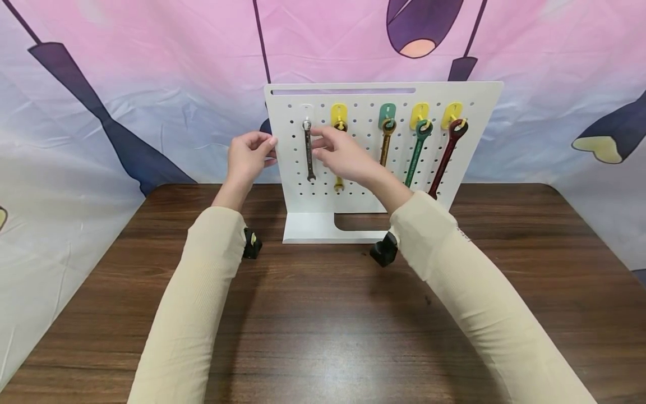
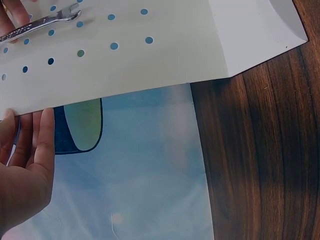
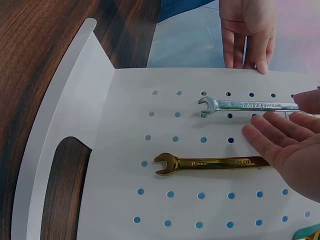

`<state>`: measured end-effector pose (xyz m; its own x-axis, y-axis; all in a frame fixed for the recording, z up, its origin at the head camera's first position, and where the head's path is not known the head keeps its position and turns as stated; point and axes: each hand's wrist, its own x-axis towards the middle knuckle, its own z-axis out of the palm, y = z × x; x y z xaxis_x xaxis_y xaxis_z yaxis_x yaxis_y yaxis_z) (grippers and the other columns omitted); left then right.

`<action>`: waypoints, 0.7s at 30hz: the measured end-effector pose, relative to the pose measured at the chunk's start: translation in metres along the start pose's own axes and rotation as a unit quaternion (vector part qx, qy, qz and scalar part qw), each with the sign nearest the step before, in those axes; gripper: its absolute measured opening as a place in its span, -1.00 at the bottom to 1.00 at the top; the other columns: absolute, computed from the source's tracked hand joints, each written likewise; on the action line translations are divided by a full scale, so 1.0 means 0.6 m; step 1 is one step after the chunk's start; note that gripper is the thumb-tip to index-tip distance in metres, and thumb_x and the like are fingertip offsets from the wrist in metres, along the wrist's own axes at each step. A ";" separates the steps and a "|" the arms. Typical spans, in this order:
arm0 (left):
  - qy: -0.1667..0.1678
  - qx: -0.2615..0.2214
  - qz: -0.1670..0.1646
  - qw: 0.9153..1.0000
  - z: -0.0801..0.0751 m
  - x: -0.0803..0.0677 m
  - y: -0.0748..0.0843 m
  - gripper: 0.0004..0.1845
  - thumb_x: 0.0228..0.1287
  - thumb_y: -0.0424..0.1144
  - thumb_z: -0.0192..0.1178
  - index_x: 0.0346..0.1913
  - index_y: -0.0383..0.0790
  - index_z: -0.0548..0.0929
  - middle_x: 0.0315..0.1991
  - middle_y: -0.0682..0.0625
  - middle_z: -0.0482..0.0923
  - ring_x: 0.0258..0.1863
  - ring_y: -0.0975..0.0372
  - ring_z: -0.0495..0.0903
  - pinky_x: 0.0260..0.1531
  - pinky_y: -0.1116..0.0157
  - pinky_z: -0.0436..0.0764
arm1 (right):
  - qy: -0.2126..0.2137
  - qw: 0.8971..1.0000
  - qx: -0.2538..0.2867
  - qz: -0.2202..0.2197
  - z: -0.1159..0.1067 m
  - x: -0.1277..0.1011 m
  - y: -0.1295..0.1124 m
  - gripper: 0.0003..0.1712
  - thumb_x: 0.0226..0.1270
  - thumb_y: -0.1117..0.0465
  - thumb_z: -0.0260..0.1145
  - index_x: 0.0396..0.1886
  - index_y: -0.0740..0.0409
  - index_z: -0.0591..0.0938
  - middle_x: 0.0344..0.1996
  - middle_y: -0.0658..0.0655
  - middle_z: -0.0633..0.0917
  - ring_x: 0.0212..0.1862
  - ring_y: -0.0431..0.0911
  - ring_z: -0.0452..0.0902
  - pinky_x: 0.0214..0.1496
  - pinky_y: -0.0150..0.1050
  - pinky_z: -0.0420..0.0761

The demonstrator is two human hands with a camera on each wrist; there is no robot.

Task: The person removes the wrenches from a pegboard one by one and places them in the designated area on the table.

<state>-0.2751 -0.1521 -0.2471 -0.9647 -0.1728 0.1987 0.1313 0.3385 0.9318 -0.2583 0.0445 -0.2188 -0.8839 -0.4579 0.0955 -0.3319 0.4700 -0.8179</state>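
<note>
Now, left hand (image 1: 246,159) pinches white pegboard (image 1: 318,203) at left edge; right hand (image 1: 345,154), fingers apart, beside silver combination wrench (image 1: 309,154) hung there

Dark brown woodgrain tbl (image 1: 308,297), kinda shiny up front, w/ a white pegboard stand (image 1: 353,199) sitting on it nr the back.

The silver wrench (image 3: 237,105) nearest the pegboard's (image 1: 363,203) left edge in the head view bears capitals seeming to read "GREENER". On the gold wrench (image 3: 212,164), next in from that pegboard edge, "mm" follows an unclear digit; further handle lettering is illegible.
</note>
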 end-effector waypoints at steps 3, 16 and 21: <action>-0.001 0.000 -0.001 1.000 0.000 0.000 0.002 -0.73 0.26 -0.18 0.14 -0.17 -0.35 0.60 -0.33 -0.05 0.57 -0.30 0.18 0.58 -0.20 0.33 0.66 | 0.013 1.000 0.013 0.008 0.005 0.002 -0.005 -0.46 0.42 0.27 0.02 0.36 0.10 0.18 0.15 0.13 0.45 0.08 -0.13 0.44 -0.06 -0.46 0.56; -0.001 0.004 -0.002 1.000 -0.002 -0.001 0.001 -0.72 0.26 -0.17 0.13 -0.16 -0.35 0.60 -0.32 -0.05 0.57 -0.30 0.19 0.58 -0.19 0.33 0.65 | 0.056 0.998 0.015 -0.008 0.018 0.005 -0.011 -0.66 0.36 0.31 0.11 0.11 0.27 0.40 -0.20 0.16 0.58 -0.15 0.03 0.54 -0.23 -0.33 0.60; -0.003 0.002 0.004 1.000 -0.001 0.000 0.000 -0.73 0.26 -0.18 0.13 -0.17 -0.36 0.59 -0.33 -0.04 0.56 -0.31 0.19 0.58 -0.20 0.33 0.65 | 0.054 0.998 0.032 -0.018 0.017 0.003 -0.009 -0.86 0.35 0.35 0.10 -0.14 0.30 0.48 -0.31 0.19 0.58 -0.21 0.05 0.54 -0.22 -0.28 0.64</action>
<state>-0.2749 -0.1526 -0.2472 -0.9649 -0.1653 0.2039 0.1374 0.3440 0.9289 -0.2550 0.0334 -0.2198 -0.9037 -0.3870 0.1830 -0.3447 0.4043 -0.8472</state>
